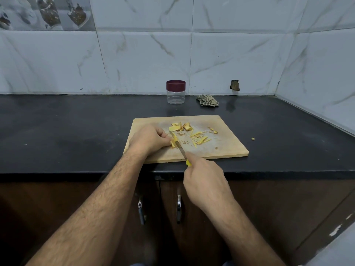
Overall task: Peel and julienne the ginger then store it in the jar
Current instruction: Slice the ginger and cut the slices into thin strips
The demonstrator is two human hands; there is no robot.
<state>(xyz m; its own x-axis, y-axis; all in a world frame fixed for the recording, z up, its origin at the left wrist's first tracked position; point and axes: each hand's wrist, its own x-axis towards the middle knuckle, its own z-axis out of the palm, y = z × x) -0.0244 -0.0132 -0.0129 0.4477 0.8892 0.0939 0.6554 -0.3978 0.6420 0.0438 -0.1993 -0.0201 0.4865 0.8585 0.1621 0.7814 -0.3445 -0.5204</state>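
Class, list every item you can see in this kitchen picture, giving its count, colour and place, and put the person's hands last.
Cutting board: one, pale wood, on the counter's front edge.
Ginger slices: small pile, yellow, far part of board.
Ginger strips: a scatter, yellow, board centre-right.
Jar: one, clear with maroon lid on, against the wall.
Cloth: one, checked, crumpled right of jar.
Counter: one, black.
Knife: one, yellow handle, blade on ginger.
Left hand: pinning a ginger piece.
Right hand: gripping the knife.

White marble-look wall tiles [146,54] w/ grey veins, black stone countertop [57,131], dark brown cabinet doors [192,208] below w/ chrome handles [179,208]; dim, cool light.
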